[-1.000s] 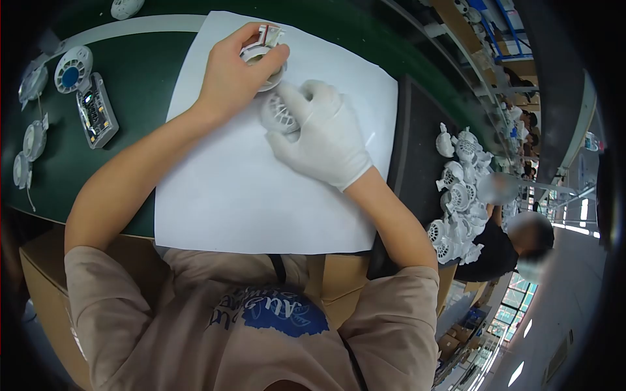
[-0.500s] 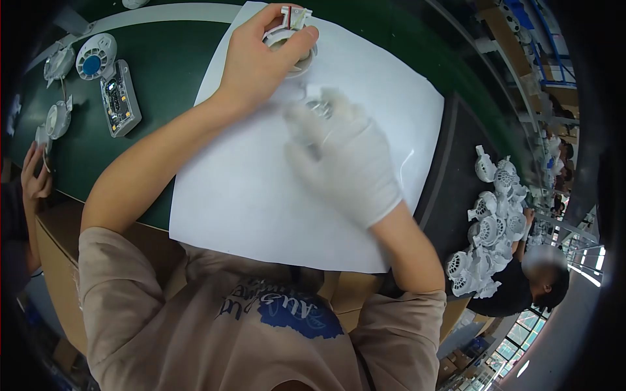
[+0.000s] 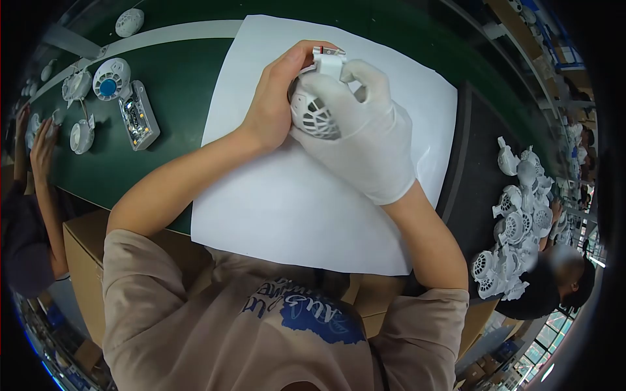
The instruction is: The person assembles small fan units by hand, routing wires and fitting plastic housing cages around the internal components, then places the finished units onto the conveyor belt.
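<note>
Over the white sheet (image 3: 274,208), a round white plastic fan housing (image 3: 314,118) with a slotted grille is held between both my hands. My bare left hand (image 3: 272,101) wraps around its left side, fingers closed behind it. From the right, my right hand (image 3: 372,130), in a white glove, grips the grille side and the neck, thumb across the front. A small connector piece (image 3: 329,52) with a red strip sticks up at the top of the housing. The inside of the housing is hidden by the grille and my fingers.
A device with an exposed circuit board (image 3: 138,117) and a round part with a blue centre (image 3: 108,86) lie left on the green table (image 3: 176,65). A co-worker's hands (image 3: 43,146) work beyond. Several white housings (image 3: 515,225) pile up at right near another person (image 3: 554,283).
My gloved right hand has come up with the grille part and met the piece in my left hand; both now hold the housing together. The whole view has shifted slightly.
</note>
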Demonstrator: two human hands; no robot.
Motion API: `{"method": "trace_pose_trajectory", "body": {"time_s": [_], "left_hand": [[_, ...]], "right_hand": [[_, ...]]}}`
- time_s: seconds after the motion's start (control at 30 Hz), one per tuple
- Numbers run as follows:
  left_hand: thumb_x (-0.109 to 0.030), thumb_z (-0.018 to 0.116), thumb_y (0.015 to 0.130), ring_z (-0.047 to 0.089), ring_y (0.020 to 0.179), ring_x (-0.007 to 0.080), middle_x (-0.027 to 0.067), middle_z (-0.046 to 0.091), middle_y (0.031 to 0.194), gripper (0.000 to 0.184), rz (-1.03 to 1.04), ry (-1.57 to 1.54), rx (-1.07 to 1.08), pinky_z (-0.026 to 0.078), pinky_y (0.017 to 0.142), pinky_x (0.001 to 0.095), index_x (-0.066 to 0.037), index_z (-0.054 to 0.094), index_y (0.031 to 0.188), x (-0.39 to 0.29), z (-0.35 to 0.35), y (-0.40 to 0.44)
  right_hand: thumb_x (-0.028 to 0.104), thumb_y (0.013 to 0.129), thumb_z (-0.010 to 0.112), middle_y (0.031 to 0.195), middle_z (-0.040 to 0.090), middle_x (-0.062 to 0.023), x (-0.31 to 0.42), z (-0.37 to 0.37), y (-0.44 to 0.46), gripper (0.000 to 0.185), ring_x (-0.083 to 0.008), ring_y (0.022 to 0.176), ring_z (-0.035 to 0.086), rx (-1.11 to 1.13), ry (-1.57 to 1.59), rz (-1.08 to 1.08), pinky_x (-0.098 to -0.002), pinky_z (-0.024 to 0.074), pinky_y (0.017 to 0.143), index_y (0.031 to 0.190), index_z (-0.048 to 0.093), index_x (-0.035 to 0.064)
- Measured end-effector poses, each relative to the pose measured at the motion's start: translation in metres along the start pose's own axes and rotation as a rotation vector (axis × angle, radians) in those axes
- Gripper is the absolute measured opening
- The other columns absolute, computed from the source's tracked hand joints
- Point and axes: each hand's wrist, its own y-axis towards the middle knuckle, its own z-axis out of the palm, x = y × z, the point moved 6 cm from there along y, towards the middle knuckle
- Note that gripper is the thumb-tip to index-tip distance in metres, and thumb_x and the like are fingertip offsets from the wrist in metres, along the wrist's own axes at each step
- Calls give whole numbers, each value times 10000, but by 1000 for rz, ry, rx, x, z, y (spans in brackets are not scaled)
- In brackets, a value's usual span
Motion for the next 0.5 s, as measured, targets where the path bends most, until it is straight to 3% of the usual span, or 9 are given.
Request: {"method": "trace_pose_trajectory", "body": {"time_s": [0.13,0.3,0.4,0.43,0.5], "left_hand": [[-348,335,1027,590,970,148,80,648,1023,448,18,-4,-12,455,886,286,-2,581,1170,-1,-1,-5],[-367,349,1034,614,953,173,97,662,1028,451,133,373,71,483,862,309,-19,561,1228,-13,-9,5],[-359,373,1034,631,927,199,110,676,1024,430,207,529,148,502,830,322,-33,565,1240,-16,-4,5],[-355,391,1032,638,910,216,116,680,1023,417,232,533,149,508,814,327,-36,580,1224,-16,-3,3],[-349,428,1028,651,878,250,127,689,1022,392,284,548,154,518,780,336,-42,608,1192,-16,1,0]], "right_hand": [[230,689,798,1095,593,-110,1,11,0,396,-299,673,654,-78,-61,15,-382,557,612,1053,645,200],[242,721,780,1029,612,-115,-10,14,1,372,-305,672,652,-36,63,40,-380,546,589,1056,635,169],[244,788,769,940,648,-138,-36,16,1,382,-297,765,661,44,278,186,-349,524,637,1113,622,108],[244,788,769,940,648,-138,-36,12,2,382,-297,765,661,52,275,184,-349,524,637,1113,622,108],[221,835,726,786,644,-119,-41,12,0,269,-284,698,653,203,190,266,-343,509,616,1021,629,52]]}}
